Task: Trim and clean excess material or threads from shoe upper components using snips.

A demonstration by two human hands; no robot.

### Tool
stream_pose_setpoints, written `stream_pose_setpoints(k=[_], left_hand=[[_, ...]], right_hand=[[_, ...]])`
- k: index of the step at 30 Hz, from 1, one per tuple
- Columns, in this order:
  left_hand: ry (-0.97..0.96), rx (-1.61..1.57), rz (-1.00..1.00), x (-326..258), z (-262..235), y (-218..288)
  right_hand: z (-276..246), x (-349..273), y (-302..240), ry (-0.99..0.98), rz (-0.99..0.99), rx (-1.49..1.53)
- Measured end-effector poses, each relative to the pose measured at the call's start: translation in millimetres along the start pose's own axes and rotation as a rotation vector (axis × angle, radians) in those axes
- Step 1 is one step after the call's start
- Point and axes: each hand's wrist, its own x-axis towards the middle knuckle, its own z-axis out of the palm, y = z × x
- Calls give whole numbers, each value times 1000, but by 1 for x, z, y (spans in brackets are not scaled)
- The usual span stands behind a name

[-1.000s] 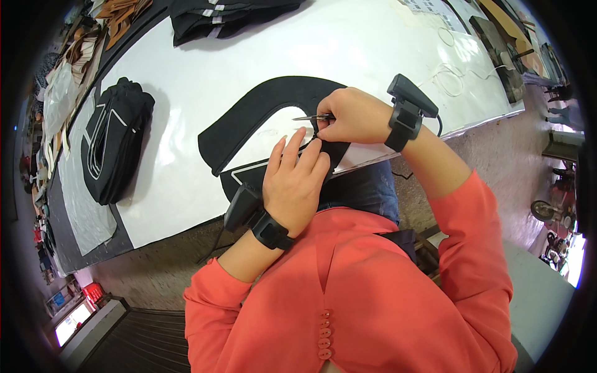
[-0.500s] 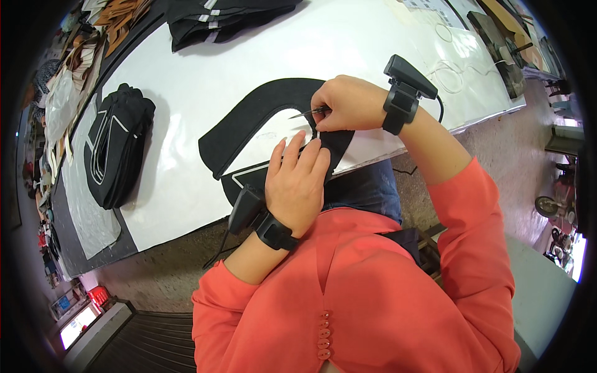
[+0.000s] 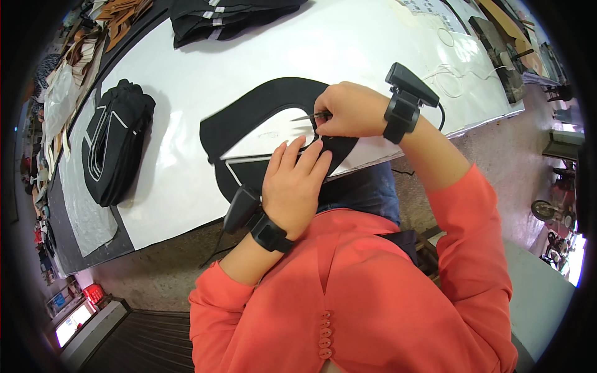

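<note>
While left hand (image 3: 292, 189) lies, fingers (image 3: 290, 155) apart, on black curved piece (image 3: 249, 112) near six o'clock edge of tabletop (image 3: 174, 180), right hand (image 3: 352, 110), toward one o'clock, grips pointed tool (image 3: 303, 117); if piece slips, tip could nick left fingertips (image 3: 318, 144).

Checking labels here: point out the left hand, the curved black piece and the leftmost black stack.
Left hand (image 3: 291, 191): head view, back of the hand.
Curved black piece (image 3: 262, 104): head view, upper band.
Leftmost black stack (image 3: 120, 149): head view, middle.
</note>
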Motion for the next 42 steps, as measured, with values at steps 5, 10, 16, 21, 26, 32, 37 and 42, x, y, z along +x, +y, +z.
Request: stream_pose_setpoints(k=[5, 10, 16, 21, 26, 32, 37, 42], left_hand=[[29, 36, 26, -5, -5, -1], [28, 34, -9, -3, -4, 4], [49, -11, -3, -5, -5, 0], [48, 56, 17, -8, -7, 0], [64, 70, 19, -8, -4, 0], [65, -16, 20, -12, -5, -7], [45, 42, 53, -15, -10, -7], [44, 35, 54, -17, -9, -6]], right_hand=[[6, -9, -3, 17, 9, 17], [2, -9, 2, 25, -73, 67], [8, -7, -6, -15, 64, 42], [13, -14, -9, 24, 34, 50], [8, -13, -2, 40, 34, 41], [18, -12, -10, 28, 96, -31], [16, -18, -18, -10, 161, 9], [12, -17, -6, 52, 97, 75]])
